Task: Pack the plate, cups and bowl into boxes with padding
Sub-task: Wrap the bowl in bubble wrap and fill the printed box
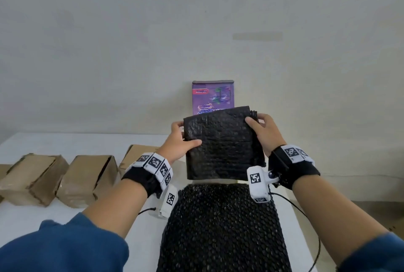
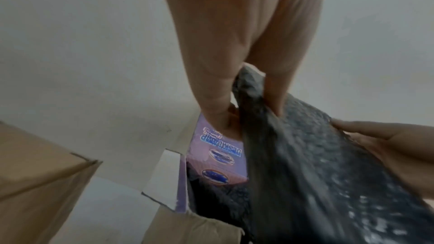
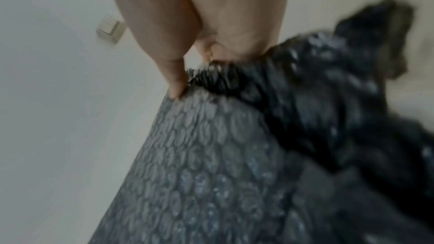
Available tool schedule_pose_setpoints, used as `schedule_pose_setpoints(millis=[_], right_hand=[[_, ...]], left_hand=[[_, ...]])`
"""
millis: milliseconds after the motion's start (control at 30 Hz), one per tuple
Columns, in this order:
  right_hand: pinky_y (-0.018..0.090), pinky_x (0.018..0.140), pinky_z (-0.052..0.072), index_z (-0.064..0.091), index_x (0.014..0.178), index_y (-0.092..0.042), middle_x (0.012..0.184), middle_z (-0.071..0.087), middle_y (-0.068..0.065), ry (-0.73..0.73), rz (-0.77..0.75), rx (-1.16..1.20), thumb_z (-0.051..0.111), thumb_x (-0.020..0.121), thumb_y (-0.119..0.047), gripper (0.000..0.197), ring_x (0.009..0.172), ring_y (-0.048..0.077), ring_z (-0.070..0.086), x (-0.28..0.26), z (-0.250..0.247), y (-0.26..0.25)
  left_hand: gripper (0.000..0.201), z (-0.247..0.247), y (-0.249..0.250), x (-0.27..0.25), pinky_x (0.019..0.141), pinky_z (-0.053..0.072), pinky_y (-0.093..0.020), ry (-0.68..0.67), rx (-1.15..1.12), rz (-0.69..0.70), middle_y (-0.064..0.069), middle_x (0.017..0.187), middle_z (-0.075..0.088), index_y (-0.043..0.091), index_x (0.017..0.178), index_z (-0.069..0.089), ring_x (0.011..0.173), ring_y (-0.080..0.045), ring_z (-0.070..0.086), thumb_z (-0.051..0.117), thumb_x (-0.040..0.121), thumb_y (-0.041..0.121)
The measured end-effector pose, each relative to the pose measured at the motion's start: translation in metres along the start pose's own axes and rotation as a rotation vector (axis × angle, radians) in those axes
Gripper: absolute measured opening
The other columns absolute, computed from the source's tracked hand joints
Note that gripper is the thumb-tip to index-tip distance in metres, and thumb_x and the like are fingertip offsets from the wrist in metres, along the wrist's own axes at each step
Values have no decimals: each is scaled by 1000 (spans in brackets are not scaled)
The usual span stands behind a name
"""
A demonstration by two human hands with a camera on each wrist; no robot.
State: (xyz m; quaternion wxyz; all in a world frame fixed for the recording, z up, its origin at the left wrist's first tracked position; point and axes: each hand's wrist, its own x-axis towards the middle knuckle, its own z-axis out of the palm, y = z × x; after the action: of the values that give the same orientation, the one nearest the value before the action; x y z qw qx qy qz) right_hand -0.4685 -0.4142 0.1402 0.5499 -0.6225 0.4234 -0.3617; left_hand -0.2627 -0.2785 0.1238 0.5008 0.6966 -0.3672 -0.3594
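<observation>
A flat bundle wrapped in black bubble wrap (image 1: 223,142) is held upright above the table between both hands. My left hand (image 1: 182,138) grips its left edge, thumb across the front. My right hand (image 1: 261,128) grips the upper right corner. What the wrap encloses is hidden. Behind it a purple printed box (image 1: 213,94) stands open with its lid up against the wall; black padding shows inside the purple box (image 2: 211,157) in the left wrist view. The left wrist view shows the bundle's edge (image 2: 253,99) pinched between thumb and fingers. The right wrist view shows the bubble wrap (image 3: 211,146) blurred.
A long sheet of black bubble wrap (image 1: 220,228) lies on the white table (image 1: 87,140) below the bundle. Three brown cardboard boxes (image 1: 85,180) sit in a row at the left, one (image 1: 140,153) just behind my left wrist. A pale wall rises behind.
</observation>
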Motion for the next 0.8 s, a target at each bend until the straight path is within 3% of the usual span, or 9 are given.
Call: schedule_pose_setpoints(millis=[100, 200, 267, 333, 400, 467, 633, 733, 800], right_hand=[[37, 82, 51, 13, 132, -23, 97, 62, 5, -116, 78, -112, 80, 74, -19, 88, 85, 16, 64, 7, 7, 14], [25, 56, 47, 16, 128, -14, 89, 58, 6, -77, 63, -317, 75, 75, -3, 80, 74, 20, 61, 19, 16, 34], [22, 51, 45, 24, 125, -11, 98, 58, 11, -26, 45, -420, 73, 77, -4, 68, 80, 28, 59, 30, 25, 41], [28, 65, 49, 33, 126, -9, 114, 56, 15, -27, 46, -554, 72, 79, -9, 61, 91, 29, 57, 38, 33, 44], [34, 87, 45, 40, 129, -7, 124, 53, 15, -52, 53, -699, 72, 79, -14, 60, 111, 30, 53, 42, 40, 48], [33, 97, 39, 43, 132, -7, 128, 49, 15, -85, 69, -813, 71, 81, -18, 59, 119, 30, 48, 41, 43, 50], [35, 103, 35, 40, 135, -8, 132, 32, 16, -62, -65, -1066, 72, 80, -26, 66, 119, 34, 42, 39, 48, 48], [43, 114, 22, 23, 148, -18, 151, 12, 21, -174, -307, -1258, 66, 79, -47, 86, 138, 39, 16, 43, 56, 48], [47, 118, 8, 9, 151, -26, 156, -9, 19, -379, -289, -1325, 59, 81, -58, 93, 144, 38, -5, 45, 63, 56]], left_hand=[[62, 1, -6, 25, 85, 49, -32, 151, -25, 21, -8, 111, 52, 21, 122, 24, 100, -20, 57, 71, 83, 16], [55, 3, -12, 49, 81, 49, -32, 187, 83, 64, -6, 107, 51, 19, 115, 29, 95, -21, 57, 73, 82, 20], [59, 4, -17, 64, 92, 48, -35, 116, 226, 109, -6, 116, 49, 15, 118, 39, 103, -22, 57, 78, 75, 24], [70, 5, -22, 74, 104, 38, -29, 24, 390, 118, -9, 127, 37, 10, 125, 42, 114, -21, 50, 82, 70, 25], [77, 8, -28, 80, 102, 27, -18, -21, 532, 121, -10, 132, 26, 6, 129, 36, 118, -20, 43, 83, 70, 24], [88, 11, -33, 82, 97, 26, -16, -1, 605, 168, -11, 132, 23, 5, 131, 29, 118, -22, 43, 85, 66, 23], [112, 13, -37, 83, 109, 30, -37, 134, 983, 376, -15, 141, 20, 11, 139, 15, 130, -30, 28, 85, 59, 45], [102, 14, -34, 91, 118, 3, -52, -96, 1275, 516, -14, 155, 6, 14, 150, 11, 145, -31, 2, 63, 75, 61], [96, 15, -39, 98, 116, -10, -51, -291, 1385, 433, -10, 159, -5, 16, 152, 8, 146, -25, -10, 47, 82, 68]])
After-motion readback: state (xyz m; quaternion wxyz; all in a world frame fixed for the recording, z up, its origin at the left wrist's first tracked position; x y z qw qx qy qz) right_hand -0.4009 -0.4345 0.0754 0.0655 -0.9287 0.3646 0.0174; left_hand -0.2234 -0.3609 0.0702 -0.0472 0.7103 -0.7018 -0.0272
